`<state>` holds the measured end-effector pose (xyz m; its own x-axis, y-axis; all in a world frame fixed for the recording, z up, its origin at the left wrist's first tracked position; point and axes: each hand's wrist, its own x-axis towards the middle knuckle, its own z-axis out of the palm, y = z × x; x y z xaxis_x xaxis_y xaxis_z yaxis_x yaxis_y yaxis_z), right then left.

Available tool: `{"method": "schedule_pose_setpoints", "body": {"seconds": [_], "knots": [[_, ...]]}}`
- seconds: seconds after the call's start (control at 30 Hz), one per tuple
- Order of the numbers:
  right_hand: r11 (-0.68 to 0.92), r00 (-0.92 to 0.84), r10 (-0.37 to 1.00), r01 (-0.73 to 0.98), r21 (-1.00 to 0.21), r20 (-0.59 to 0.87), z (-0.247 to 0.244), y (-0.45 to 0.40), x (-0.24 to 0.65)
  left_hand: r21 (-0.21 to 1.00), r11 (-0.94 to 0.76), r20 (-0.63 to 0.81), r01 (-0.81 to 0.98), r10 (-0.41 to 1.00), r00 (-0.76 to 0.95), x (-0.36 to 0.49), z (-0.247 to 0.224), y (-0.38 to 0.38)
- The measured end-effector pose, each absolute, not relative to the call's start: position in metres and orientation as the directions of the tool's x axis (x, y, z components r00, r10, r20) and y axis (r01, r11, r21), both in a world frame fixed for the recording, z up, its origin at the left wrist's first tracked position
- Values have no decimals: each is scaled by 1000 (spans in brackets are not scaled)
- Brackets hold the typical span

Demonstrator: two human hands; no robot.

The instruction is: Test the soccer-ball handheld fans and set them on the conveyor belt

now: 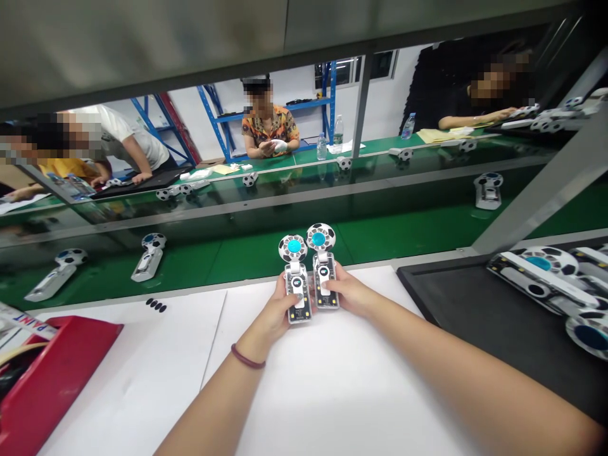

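Two clear-bodied handheld devices with round black-and-white football-pattern heads and blue centres, side by side, almost touching, held upright over the white work surface (332, 392) near its far edge. Left hand (270, 313) grips the left device (298, 291); right hand (344, 291) grips the right device (325, 278). Dark red cord bracelet (247, 356) on left wrist. Black tray (451, 316) at right holds more such devices (539, 272). Red box (57, 361) at left. Green conveyor belt (266, 266) beyond; seated person in floral shirt (268, 123) across it.
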<state>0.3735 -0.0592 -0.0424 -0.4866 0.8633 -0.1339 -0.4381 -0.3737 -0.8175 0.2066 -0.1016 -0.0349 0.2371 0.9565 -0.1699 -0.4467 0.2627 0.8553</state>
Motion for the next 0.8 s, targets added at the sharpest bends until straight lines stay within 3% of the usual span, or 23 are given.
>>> {"method": "schedule_pose_setpoints", "body": {"seconds": [0.53, 0.67, 0.8], "knots": [[-373, -441, 883, -453, -809, -160, -35, -61, 370, 865, 218, -143, -452, 970, 195, 210, -32, -103], [-316, -481, 873, -437, -842, -78, -8, -67, 377, 872, 105, -31, -478, 987, 159, 217, -6, -108], [-165, -526, 844, -437, -884, 102, 32, -80, 396, 873, -43, 157, -485, 967, 198, 229, 40, -118]]}}
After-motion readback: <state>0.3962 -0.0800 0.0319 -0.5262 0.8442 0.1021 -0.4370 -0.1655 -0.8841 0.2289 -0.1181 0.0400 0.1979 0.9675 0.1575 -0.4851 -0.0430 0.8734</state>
